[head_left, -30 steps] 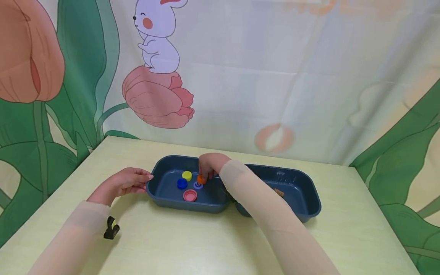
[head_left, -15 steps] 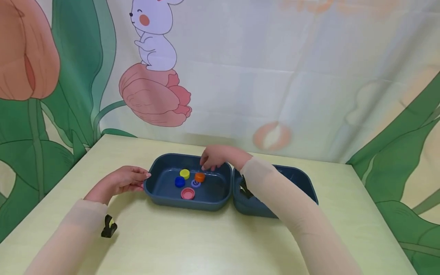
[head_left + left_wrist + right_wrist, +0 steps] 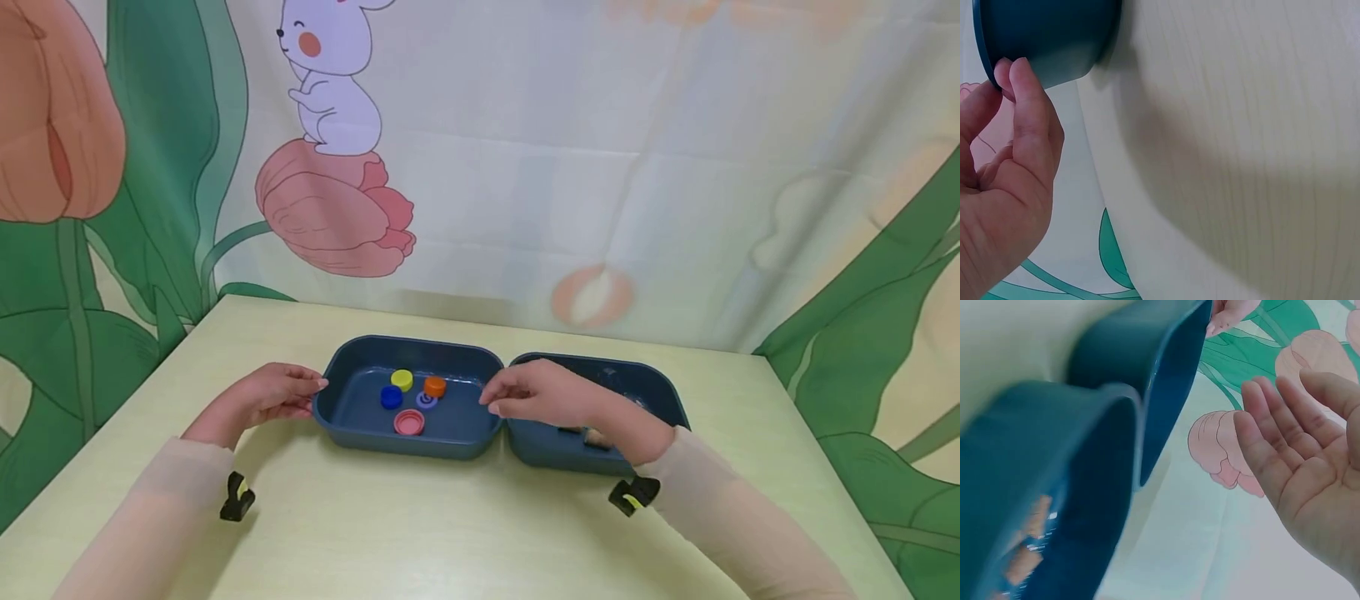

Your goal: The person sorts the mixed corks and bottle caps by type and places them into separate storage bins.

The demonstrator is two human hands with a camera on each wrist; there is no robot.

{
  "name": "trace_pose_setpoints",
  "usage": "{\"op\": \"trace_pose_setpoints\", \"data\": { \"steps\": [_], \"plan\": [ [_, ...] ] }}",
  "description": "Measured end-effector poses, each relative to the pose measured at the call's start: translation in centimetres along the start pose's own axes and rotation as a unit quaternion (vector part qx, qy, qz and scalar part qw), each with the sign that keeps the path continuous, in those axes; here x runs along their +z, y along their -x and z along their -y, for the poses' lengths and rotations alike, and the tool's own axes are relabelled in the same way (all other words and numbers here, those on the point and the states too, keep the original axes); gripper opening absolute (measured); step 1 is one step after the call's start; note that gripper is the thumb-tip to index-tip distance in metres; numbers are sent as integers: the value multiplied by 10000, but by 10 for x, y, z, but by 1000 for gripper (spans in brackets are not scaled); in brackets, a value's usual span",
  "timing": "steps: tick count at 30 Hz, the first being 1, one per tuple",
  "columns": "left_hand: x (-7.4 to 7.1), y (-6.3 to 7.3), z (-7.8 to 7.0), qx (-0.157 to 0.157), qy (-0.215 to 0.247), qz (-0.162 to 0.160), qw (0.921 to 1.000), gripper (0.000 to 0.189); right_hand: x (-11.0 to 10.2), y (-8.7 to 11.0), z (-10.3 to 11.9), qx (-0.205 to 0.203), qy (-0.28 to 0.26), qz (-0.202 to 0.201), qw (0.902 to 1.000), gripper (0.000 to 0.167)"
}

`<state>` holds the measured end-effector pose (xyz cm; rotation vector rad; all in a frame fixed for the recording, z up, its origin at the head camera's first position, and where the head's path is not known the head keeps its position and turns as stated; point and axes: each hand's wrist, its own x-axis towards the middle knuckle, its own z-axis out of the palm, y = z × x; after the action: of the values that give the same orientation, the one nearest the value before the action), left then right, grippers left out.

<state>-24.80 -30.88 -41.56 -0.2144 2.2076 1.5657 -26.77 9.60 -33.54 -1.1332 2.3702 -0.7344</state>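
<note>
My left hand (image 3: pixel 273 392) pinches the left end of a dark blue tray (image 3: pixel 408 446); in the left wrist view its thumb and fingertips meet at the tray's rim (image 3: pixel 985 53). Inside that tray lie a yellow bottle cap (image 3: pixel 402 380), an orange bottle cap (image 3: pixel 434 386), a blue bottle cap (image 3: pixel 391 397), a pink cap (image 3: pixel 409 422) with its hollow side up and a flat purple disc (image 3: pixel 427 401). My right hand (image 3: pixel 555 396) hovers over the place where the two trays meet. Its fingers are loosely spread and empty, as the right wrist view shows.
A second dark blue tray (image 3: pixel 555 457) stands right beside the first, ends close together. Small brown pieces (image 3: pixel 1023 565) lie in it, partly hidden by the right hand in the head view. Behind the pale wooden table (image 3: pixel 420 533) hangs a printed curtain (image 3: pixel 480 208).
My right hand has let go of the orange cap, which stays in the left tray. The hand rose and moved right, toward the second tray. My left hand keeps its place.
</note>
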Motion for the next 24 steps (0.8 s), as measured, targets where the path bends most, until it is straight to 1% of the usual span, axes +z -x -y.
{"op": "trace_pose_setpoints", "data": {
  "steps": [3,7,10,14,17,19,21,23,24],
  "plan": [
    [2,2,0,48,-110,-42,9999,44,10,25,-10,-49,-284,-238,9993,22],
    [2,6,0,96,-189,-138,9997,41,26,53,-27,81,-621,-500,9968,22],
    [2,7,0,168,-238,-195,9994,41,35,72,-37,329,-817,-640,9941,25],
    [2,7,1,253,-361,-296,9986,44,45,96,-47,681,-935,-788,9901,28],
    [2,9,6,247,-546,-503,9969,45,49,111,-56,847,-908,-840,9887,29],
    [2,10,8,230,-722,-688,9948,45,52,121,-63,949,-901,-897,9873,29],
    [3,13,10,284,-969,-906,9908,44,53,131,-69,1068,-881,-964,9857,29],
    [5,17,10,442,-1309,-1140,9838,44,53,141,-73,1205,-799,-1122,9831,28],
    [6,20,9,546,-1543,-1284,9781,44,51,146,-74,1304,-734,-1242,9809,28]
  ]
}}
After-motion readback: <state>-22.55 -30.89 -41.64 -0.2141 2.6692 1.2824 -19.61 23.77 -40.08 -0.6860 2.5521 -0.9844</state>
